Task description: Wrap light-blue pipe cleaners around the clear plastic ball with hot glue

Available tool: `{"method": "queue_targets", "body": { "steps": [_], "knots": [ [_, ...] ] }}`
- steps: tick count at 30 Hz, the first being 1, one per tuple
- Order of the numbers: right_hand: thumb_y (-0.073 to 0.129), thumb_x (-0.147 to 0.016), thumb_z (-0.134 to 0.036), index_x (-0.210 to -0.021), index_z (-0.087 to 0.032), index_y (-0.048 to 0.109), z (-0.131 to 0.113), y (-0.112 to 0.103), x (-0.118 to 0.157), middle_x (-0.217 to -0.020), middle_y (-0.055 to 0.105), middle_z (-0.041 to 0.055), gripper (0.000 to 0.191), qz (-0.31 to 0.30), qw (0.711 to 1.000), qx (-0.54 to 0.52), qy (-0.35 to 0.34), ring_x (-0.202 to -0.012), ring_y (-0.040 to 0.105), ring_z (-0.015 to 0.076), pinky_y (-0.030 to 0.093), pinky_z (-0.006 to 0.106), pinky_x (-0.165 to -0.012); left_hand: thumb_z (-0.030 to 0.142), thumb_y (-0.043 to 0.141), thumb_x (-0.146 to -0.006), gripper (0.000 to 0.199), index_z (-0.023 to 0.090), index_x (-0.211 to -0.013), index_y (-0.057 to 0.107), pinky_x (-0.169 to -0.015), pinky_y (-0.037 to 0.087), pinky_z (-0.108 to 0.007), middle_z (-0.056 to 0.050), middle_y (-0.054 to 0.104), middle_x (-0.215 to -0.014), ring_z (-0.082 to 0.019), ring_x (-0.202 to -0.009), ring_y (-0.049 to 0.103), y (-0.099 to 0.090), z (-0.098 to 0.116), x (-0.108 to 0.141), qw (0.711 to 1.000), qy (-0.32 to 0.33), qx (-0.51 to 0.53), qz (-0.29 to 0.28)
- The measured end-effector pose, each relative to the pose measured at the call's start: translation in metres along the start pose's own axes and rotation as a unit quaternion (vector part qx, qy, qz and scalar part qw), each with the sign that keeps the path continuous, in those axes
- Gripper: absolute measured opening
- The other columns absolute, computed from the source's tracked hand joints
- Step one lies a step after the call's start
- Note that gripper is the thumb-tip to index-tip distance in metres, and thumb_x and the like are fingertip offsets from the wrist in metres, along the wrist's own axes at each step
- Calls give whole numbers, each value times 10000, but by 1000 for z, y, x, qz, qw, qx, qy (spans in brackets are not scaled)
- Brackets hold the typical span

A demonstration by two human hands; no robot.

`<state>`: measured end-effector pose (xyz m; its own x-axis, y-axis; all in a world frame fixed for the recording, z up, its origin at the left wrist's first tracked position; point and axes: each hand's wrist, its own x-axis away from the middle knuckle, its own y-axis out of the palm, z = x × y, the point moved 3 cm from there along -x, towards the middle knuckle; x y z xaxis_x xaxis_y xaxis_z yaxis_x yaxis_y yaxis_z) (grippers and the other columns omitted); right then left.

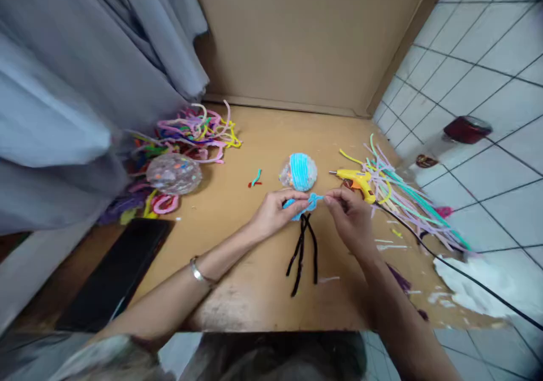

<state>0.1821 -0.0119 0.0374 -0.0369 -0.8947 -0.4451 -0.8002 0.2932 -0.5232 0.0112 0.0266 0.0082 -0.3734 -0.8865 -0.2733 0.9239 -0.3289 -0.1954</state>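
Between my hands is a small blue pipe-cleaner piece (313, 201). My left hand (283, 208), with a silver bracelet at the wrist, has its fingers closed on the blue piece. My right hand (348, 211) pinches the piece's thin right end. Just beyond them sits a clear speckled ball (287, 172) with a band of bright blue pipe cleaner (301, 170) around it. Several black pipe cleaners (302, 251) lie on the table below my hands. A yellow glue gun (356, 182) rests to the right, its nozzle pointing left.
A tangled heap of coloured pipe cleaners (195, 129) lies at the back left beside another speckled ball (173, 174). Straight pipe cleaners (419, 200) and a bottle with a dark red cap (466, 128) are at right. The glue gun's black cord (449, 268) crosses the right edge.
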Motion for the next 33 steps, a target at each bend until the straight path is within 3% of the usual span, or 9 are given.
{"method": "queue_targets", "body": {
  "steps": [7, 13, 21, 25, 28, 31, 33],
  "knots": [
    [596, -832, -268, -734, -183, 641, -11, 0, 1, -674, 625, -3, 137, 8, 1000, 1, -8, -577, 524, 113, 375, 232, -524, 299, 629, -772, 180, 129, -738, 679, -537, 376, -194, 21, 603, -615, -60, -518, 447, 2, 3, 4, 999, -50, 12, 12],
    [571, -818, -190, -658, -189, 590, -26, 11, 8, -611, 583, -17, 161, -22, 997, 39, -69, -530, 488, 103, 366, 235, -519, 306, 630, -765, 180, 133, -729, 667, -546, 390, -195, 2, 625, -647, -80, -562, 490, 1, 4, 5, 998, -40, 6, 47],
    [556, -843, -189, -671, -196, 582, -22, 17, 11, -626, 590, -5, 174, 14, 994, 58, -87, -562, 512, 119, 394, 248, -543, 386, 655, -784, 249, 140, -767, 686, -552, 390, -211, -1, 624, -652, -91, -574, 495, 2, 8, 5, 999, -21, 17, 32],
    [579, -861, -233, -869, -205, 640, -14, 12, 5, -813, 649, 31, 68, 13, 996, -11, -87, -737, 593, 158, 479, 279, -660, 365, 665, -757, 231, 138, -716, 643, -544, 374, -208, 20, 580, -611, -74, -538, 451, 2, 6, 2, 999, -26, 27, 39],
    [542, -897, -249, -1088, -224, 637, -9, 10, -5, -1013, 674, 59, 215, -19, 994, -35, -99, -888, 630, 177, 508, 313, -774, 347, 660, -747, 222, 141, -678, 612, -545, 368, -204, 29, 554, -590, -71, -537, 436, 2, 6, -2, 999, -21, 20, 34],
    [538, -901, -236, -949, -234, 692, -11, 11, -17, -882, 703, 29, 162, -72, 986, -13, -147, -808, 646, 166, 504, 293, -729, 341, 661, -747, 218, 141, -676, 613, -555, 369, -203, 31, 553, -600, -68, -546, 437, -1, 12, -8, 999, -11, 14, 33],
    [564, -877, -224, -845, -233, 699, -17, 9, -24, -789, 697, 18, 139, -51, 984, 10, -173, -748, 639, 164, 497, 288, -694, 355, 671, -750, 228, 140, -690, 625, -547, 362, -202, 26, 561, -615, -67, -547, 438, -4, 17, -14, 999, -6, 27, 39]
  ]
}}
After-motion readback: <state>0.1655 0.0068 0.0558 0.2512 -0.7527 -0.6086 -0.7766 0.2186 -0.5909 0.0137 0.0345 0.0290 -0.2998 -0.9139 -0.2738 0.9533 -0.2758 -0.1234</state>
